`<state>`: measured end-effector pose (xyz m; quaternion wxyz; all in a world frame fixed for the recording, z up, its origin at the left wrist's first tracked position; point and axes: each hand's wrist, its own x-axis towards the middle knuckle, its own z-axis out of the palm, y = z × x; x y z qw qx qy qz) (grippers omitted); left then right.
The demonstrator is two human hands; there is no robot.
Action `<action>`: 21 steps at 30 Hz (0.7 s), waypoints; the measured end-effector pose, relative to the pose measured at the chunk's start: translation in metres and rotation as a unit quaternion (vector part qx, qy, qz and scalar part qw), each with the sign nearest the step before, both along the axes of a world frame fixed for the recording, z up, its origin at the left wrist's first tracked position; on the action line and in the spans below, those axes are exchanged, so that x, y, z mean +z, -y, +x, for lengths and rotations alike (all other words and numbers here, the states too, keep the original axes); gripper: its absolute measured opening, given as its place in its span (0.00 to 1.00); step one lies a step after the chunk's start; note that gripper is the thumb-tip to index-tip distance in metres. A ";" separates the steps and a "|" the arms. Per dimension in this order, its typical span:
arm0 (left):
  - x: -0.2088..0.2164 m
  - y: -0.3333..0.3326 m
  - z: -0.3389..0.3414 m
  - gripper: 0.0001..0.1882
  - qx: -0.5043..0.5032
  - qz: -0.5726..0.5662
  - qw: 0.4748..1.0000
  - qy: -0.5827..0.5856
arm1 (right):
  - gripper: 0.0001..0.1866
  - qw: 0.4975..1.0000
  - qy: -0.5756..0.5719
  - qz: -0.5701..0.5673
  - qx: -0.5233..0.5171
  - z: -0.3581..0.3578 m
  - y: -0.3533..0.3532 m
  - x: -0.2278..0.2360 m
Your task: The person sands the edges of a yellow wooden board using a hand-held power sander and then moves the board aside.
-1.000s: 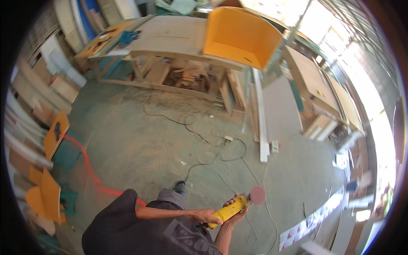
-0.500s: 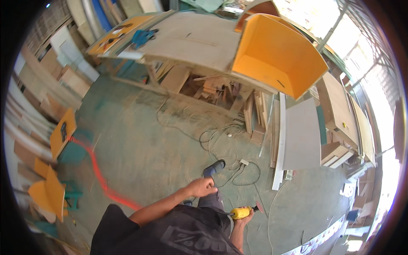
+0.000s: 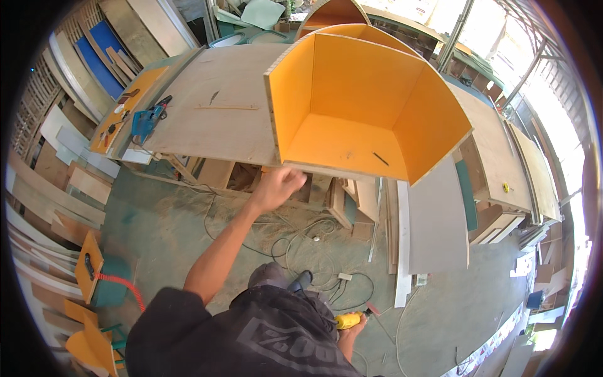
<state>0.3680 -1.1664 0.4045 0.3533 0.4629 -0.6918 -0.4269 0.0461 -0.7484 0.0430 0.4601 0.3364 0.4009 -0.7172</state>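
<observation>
My left hand point(image 3: 281, 188) reaches forward with its fingers curled into a loose fist. Nothing shows in it, and it is close to the front edge of the workbench point(image 3: 245, 135), just below the near corner of an open orange box point(image 3: 355, 135). I cannot tell whether it touches the edge. Low on the right, my right hand point(image 3: 357, 327) grips a yellow hand grinder point(image 3: 347, 321) by its body. A reddish disc point(image 3: 373, 310) sits at the grinder's tip. The box stands on the bench, its open side toward me, with a thin dark strip point(image 3: 380, 159) lying inside.
A blue power tool point(image 3: 146, 124) lies on the bench's left part. Cables point(image 3: 314, 242) coil on the floor before me. Leaning boards point(image 3: 436, 220) stand at the right, and a red coiled hose point(image 3: 122, 283) runs along the left. Wood offcuts point(image 3: 242, 176) fill the space under the bench.
I have come closer to the bench and the orange box. My left hand has moved forward from beside my leg to the bench edge. The grinder stays low in my right hand.
</observation>
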 end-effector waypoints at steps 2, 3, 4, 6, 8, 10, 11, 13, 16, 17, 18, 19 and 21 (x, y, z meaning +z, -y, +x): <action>0.045 0.080 -0.049 0.23 0.004 -0.068 0.998 -0.018 | 0.19 1.000 0.010 -0.016 0.008 -0.010 0.007 -0.008; 0.063 0.120 -0.073 0.22 0.025 -0.055 0.998 -0.006 | 0.19 1.000 -0.023 -0.004 0.013 -0.010 0.011 -0.005; 0.074 0.162 -0.095 0.20 0.030 -0.122 0.991 -0.039 | 0.19 0.999 -0.033 0.004 0.011 -0.010 0.016 0.001; 0.093 0.242 -0.142 0.19 0.063 -0.201 0.976 -0.057 | 0.19 0.998 -0.056 0.014 0.000 -0.013 0.019 0.002; 0.112 0.316 -0.193 0.21 0.092 -0.228 0.969 -0.004 | 0.19 0.994 -0.060 0.081 -0.031 -0.016 0.005 -0.008; 0.128 0.375 -0.231 0.27 0.150 -0.263 0.949 0.090 | 0.19 0.988 -0.070 0.133 -0.040 -0.001 0.012 -0.007; 0.128 0.413 -0.239 0.30 0.168 -0.316 0.924 0.134 | 0.19 0.985 -0.078 0.147 -0.036 0.004 0.022 -0.001; 0.133 0.474 -0.250 0.38 0.163 -0.393 0.870 0.250 | 0.19 0.984 -0.071 0.159 -0.038 0.013 0.043 0.005; 0.112 0.555 -0.226 0.46 0.149 -0.471 0.797 0.347 | 0.19 0.984 -0.059 0.163 -0.033 0.017 0.072 0.006; 0.123 0.545 -0.248 0.45 0.078 -0.360 0.829 0.421 | 0.19 0.982 -0.055 0.175 -0.050 0.027 0.067 0.010; 0.143 0.528 -0.262 0.45 0.006 -0.245 0.835 0.493 | 0.20 0.979 -0.051 0.184 -0.066 0.037 0.062 0.013; 0.146 0.528 -0.257 0.43 -0.010 -0.268 0.836 0.479 | 0.20 0.980 -0.047 0.183 -0.061 0.040 0.068 0.011; 0.144 0.521 -0.243 0.40 -0.038 -0.309 0.835 0.453 | 0.20 0.981 -0.039 0.181 -0.054 0.047 0.069 0.006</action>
